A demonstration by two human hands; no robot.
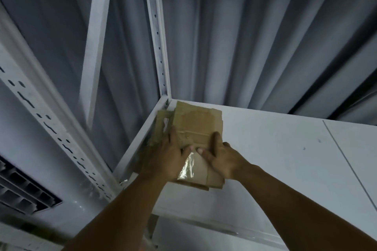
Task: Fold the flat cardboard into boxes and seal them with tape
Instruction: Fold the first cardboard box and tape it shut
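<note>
1. Nearest us, our left hand (167, 155) lies flat on the left side of the cardboard (195, 126), fingers mostly straight, pressing rather than gripping. Our right hand (222, 159) presses with its thumb and straight forefinger. Its other fingers curl at the right edge, and we cannot tell whether they hook under.
2. Between the hands the cardboard lies as a flat stack, with a strip of clear tape (186, 167) stuck on its near piece. We judge both hands are steadying it to start a fold.
3. The stack is tucked into the left rear corner of the shelf (275, 149), along the left rim. The open room for moving is to the right.
4. Beyond, the slotted upright (157, 36) hems in the corner, with a grey curtain (255, 36) behind.
</note>
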